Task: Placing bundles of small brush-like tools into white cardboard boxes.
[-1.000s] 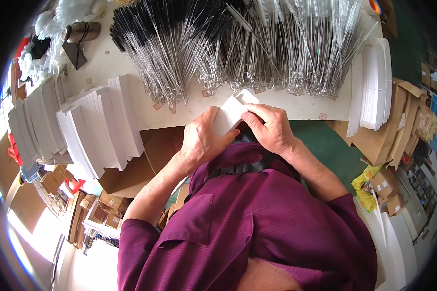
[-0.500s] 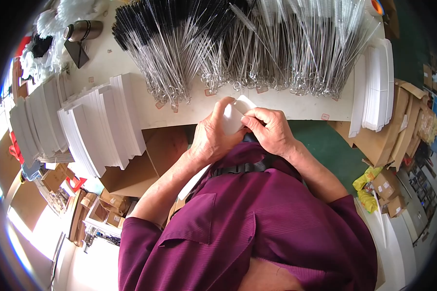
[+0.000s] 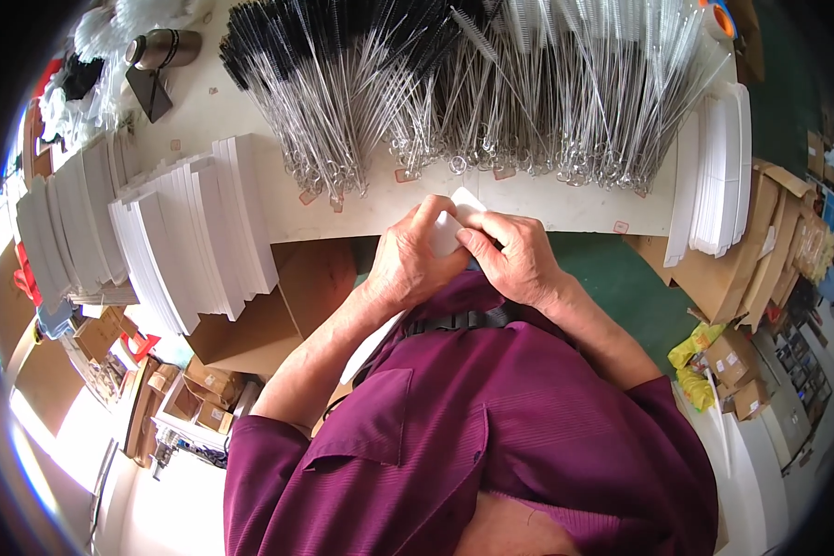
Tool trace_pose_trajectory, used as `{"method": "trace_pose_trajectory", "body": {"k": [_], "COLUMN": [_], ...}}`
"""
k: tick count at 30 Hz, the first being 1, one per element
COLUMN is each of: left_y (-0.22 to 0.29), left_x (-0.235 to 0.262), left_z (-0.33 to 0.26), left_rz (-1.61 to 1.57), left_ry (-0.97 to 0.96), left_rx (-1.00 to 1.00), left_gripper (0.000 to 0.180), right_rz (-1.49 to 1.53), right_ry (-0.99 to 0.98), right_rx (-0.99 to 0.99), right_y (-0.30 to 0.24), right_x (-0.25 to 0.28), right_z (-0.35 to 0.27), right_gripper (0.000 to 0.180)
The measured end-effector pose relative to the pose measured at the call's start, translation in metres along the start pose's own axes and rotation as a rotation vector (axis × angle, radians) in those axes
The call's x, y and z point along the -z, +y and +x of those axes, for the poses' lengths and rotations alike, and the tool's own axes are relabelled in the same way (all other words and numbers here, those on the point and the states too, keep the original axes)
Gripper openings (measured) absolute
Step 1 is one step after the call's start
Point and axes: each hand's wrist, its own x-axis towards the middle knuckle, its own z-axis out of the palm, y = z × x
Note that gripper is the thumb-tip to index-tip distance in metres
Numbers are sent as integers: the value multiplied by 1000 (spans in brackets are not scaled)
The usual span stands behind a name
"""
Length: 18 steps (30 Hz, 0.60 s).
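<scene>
One small flat white card piece (image 3: pixel 454 222) is in hand; it sits at the near edge of the long white worktable (image 3: pixel 547 202), just in front of the brush pile. Brushes: too many to count; a dense heap of thin twisted-wire brushes with black and white bristles (image 3: pixel 454 83) covers the far half of the table. Three groups of stacked flat white card blanks are visible: one fanned stack (image 3: pixel 204 236) left of the card piece at the table end, a second (image 3: pixel 60 227) farther left, and a third (image 3: pixel 718 176) at the table's right end. One metal flask (image 3: pixel 162 48) lies at the far left corner. Brown cardboard boxes (image 3: pixel 250 324) stand below the table edge; the floor is green.

Both forearms reach forward from a purple shirt. The left hand (image 3: pixel 408 264) and right hand (image 3: pixel 514 259) meet at the card piece, fingers curled and pinched on it from both sides, thumbs on top.
</scene>
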Motion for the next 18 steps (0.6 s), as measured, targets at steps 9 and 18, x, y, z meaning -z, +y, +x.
{"method": "trace_pose_trajectory", "body": {"k": [9,18], "left_y": [-2,-2], "left_x": [-1,-5], "left_z": [0,-5], "left_rz": [-13,33], "left_ry": [48,130], "left_rx": [9,36], "left_gripper": [42,64], "right_rz": [64,-157], "right_ry": [-106,48], "right_rx": [-321,90], "right_y": [-13,-10], "right_x": [-3,-12], "right_z": [-5,-2], "right_gripper": [29,27]}}
